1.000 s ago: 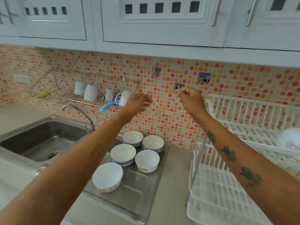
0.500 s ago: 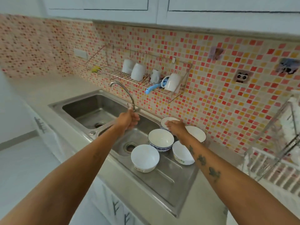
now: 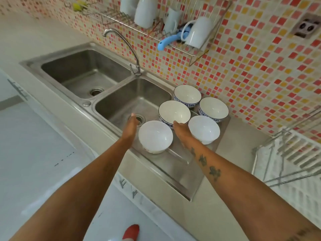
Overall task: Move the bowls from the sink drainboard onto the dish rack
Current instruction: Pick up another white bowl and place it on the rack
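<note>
Several bowls stand upright on the steel drainboard (image 3: pixel 175 164). Nearest me is a plain white bowl (image 3: pixel 155 136); another plain white bowl (image 3: pixel 204 129) sits to its right. Behind them are three blue-patterned bowls, at the middle (image 3: pixel 174 111), far back (image 3: pixel 187 95) and back right (image 3: pixel 213 108). My left hand (image 3: pixel 131 126) is flat and open just left of the nearest white bowl. My right hand (image 3: pixel 180 130) reaches between the two white bowls, fingertips at the middle bowl's rim, holding nothing. The white dish rack (image 3: pixel 288 164) is at the right edge.
A double steel sink (image 3: pixel 83 70) with a curved tap (image 3: pixel 121 42) lies to the left of the drainboard. A wire wall shelf (image 3: pixel 173 44) above holds white mugs and a blue-handled tool. A grey countertop surrounds the sink.
The camera has tilted down and closer. Both hands have dropped from the tap and the far bowls to either side of the nearest white bowl.
</note>
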`<action>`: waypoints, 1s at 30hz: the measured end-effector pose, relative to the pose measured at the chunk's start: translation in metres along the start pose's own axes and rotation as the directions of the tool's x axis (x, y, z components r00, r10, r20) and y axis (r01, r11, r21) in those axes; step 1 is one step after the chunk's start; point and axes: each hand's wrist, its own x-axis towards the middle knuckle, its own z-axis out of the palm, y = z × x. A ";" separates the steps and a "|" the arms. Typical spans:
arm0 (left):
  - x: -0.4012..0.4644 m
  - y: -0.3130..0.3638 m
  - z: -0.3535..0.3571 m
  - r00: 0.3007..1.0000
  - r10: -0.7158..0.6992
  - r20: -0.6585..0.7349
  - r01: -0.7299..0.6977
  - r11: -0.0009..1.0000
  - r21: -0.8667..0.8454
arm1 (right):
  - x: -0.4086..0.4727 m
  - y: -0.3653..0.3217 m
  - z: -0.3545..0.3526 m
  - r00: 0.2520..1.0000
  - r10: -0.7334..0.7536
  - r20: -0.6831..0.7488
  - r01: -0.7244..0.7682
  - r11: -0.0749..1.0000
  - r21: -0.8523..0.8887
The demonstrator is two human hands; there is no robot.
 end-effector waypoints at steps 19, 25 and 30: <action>-0.017 -0.012 0.025 0.993 -0.114 -0.011 0.111 0.983 -0.144 | -0.010 0.012 0.031 0.996 0.056 0.073 -0.074 0.963 0.260; -0.023 -0.008 0.024 0.989 -0.146 -0.007 0.142 0.974 -0.176 | -0.011 0.011 0.031 0.992 0.113 0.062 -0.128 0.927 0.352; -0.033 0.000 0.022 0.980 -0.193 0.042 0.197 0.959 -0.203 | -0.021 0.008 0.030 0.988 0.140 0.064 -0.154 0.917 0.368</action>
